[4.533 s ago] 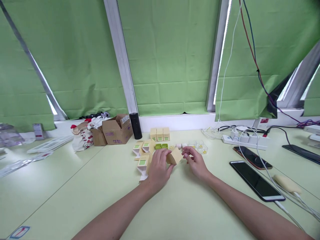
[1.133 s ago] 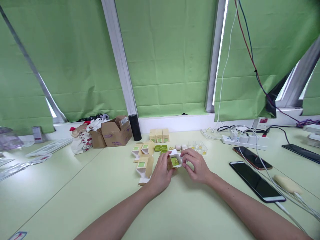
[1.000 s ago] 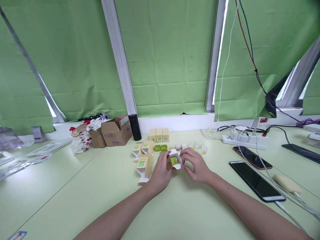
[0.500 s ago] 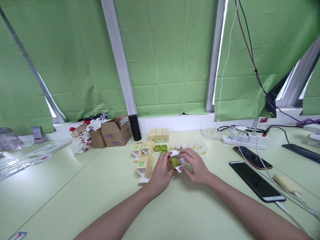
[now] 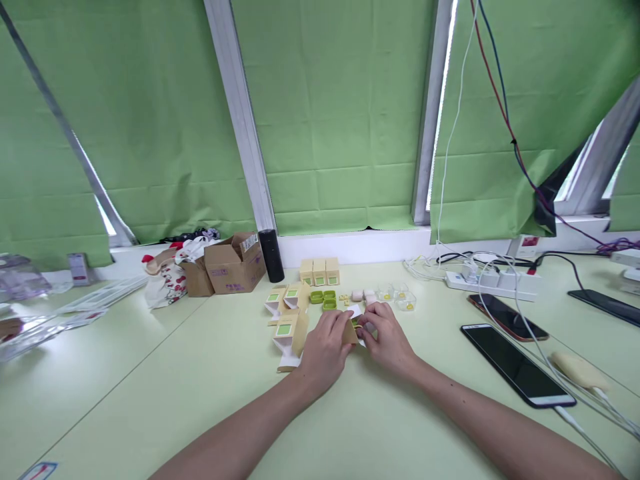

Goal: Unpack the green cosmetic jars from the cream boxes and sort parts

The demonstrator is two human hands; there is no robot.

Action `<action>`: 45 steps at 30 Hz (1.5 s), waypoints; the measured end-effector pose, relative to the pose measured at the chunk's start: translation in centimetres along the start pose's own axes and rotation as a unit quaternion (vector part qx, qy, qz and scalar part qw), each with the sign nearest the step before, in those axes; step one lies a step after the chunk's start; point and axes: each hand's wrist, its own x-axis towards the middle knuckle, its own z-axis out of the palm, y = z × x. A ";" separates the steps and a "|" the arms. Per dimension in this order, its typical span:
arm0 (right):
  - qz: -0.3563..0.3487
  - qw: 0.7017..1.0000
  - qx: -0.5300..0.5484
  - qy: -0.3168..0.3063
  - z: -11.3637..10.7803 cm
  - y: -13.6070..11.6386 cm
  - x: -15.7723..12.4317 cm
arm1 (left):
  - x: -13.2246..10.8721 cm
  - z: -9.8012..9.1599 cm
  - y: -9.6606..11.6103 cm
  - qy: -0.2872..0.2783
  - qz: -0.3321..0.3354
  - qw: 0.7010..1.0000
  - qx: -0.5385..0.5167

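My left hand [image 5: 324,348] and my right hand [image 5: 387,340] meet at the table's middle, both closed round a small tan carton [image 5: 352,328] with white flaps. A bit of green shows inside the carton. To the left lie several open tan cartons with green labels [image 5: 286,327]. Just behind the hands sit green cases [image 5: 323,298], small pinkish pieces [image 5: 363,294] and clear plastic pieces [image 5: 397,297]. Three shut cartons [image 5: 320,271] stand in a row by the window sill.
A brown cardboard box [image 5: 234,261], a patterned bag [image 5: 163,275] and a black cylinder [image 5: 271,255] stand at the back left. Two phones [image 5: 516,363] [image 5: 506,316], a power strip [image 5: 491,282] and cables lie on the right. Plastic packets [image 5: 55,313] lie far left.
The carton was shut in my left hand 4.5 s ago, then stood open with a green case in it. Both hands have since closed in over its flaps.
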 end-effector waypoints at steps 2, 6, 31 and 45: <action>0.027 0.999 0.027 0.002 0.1 0.1 0.1 | 0.0 -0.1 0.0 0.003 0.007 1.000 0.022; 0.075 0.992 0.102 0.018 0.1 0.4 0.4 | 0.0 -0.2 -0.2 0.011 0.015 0.999 0.044; 0.295 0.871 0.367 0.140 -2.1 2.3 2.1 | 0.9 -1.0 -1.2 0.092 -0.079 0.993 0.006; 0.284 0.911 0.285 0.085 -0.2 4.3 1.3 | 1.8 -0.6 -1.1 0.129 -0.245 0.886 -0.373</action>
